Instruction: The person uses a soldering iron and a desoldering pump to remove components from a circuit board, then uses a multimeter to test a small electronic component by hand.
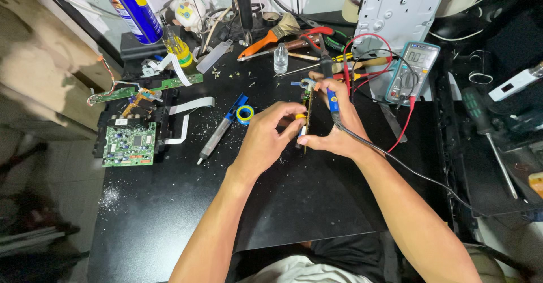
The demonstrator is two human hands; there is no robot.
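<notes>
Cluttered black workbench [169,215], grey floor [51,170] leftward, perhaps tiled.

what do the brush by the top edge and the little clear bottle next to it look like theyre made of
Brush: glossy orange handle, probably plastic or painted wood; pale, splayed bristles, natural or synthetic unclear. Small bottle: see-through with highlights, glass or clear plastic, can't tell which.

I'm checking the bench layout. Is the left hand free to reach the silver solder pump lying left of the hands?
Probably not yet: the left hand is pinching the upright circuit board. The path to the solder pump looks free across bare black mat, once it lets go.
</notes>
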